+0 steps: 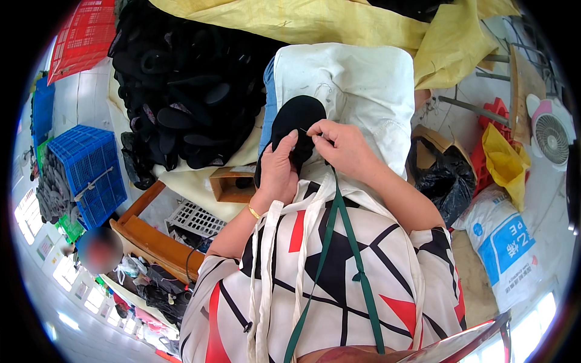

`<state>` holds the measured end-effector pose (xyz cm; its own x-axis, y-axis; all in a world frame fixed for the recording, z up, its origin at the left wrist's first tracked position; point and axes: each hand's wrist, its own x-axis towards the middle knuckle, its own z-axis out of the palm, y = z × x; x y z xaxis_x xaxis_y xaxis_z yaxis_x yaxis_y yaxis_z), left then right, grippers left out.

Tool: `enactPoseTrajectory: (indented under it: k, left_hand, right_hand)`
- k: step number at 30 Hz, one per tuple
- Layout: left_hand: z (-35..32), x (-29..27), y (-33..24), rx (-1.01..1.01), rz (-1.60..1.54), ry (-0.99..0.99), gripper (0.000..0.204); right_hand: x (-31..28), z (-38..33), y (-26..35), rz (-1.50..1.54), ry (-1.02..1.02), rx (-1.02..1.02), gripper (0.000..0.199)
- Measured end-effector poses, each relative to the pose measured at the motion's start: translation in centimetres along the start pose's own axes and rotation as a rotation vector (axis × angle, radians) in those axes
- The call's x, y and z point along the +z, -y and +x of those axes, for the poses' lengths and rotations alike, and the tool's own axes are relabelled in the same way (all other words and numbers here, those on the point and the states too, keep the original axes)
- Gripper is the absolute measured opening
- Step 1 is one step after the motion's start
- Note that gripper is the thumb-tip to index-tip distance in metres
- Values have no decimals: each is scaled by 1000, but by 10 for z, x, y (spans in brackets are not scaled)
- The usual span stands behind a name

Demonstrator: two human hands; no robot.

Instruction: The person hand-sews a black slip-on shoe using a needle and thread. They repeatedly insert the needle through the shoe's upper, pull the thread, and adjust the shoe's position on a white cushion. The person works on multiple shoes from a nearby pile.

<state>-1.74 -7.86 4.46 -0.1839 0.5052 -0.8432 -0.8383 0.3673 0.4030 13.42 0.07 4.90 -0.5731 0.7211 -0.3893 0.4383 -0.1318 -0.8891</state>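
My left hand grips a black fabric shoe piece from below, holding it upright over a white cloth spread on my lap. My right hand pinches a thin needle at the piece's right edge, fingers closed on it. A gold bracelet sits on my left wrist. A green strap hangs down my patterned top.
A big heap of black shoe pieces lies at the left on yellow sheeting. Blue crates and a red crate stand further left. A black bag, white sack and fan are at the right. Another person is at lower left.
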Motion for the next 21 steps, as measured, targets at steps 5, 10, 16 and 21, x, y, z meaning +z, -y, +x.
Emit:
enactPoseTrajectory:
  k: [5, 10, 16, 21]
  left_hand:
    - [0, 0, -1, -16, 3, 12, 24]
    - [-3, 1, -1, -6, 2, 37, 21]
    - [-13, 4, -3, 32, 91, 39, 21]
    - [-3, -2, 1, 39, 88, 13, 20]
  right_hand:
    - [-2, -1, 1, 10, 4, -5, 15]
    - [-4, 1, 3, -15, -4, -18, 17]
    - [-6, 5, 4, 41, 89, 54, 15]
    - [2, -3, -3, 28, 40, -21, 14]
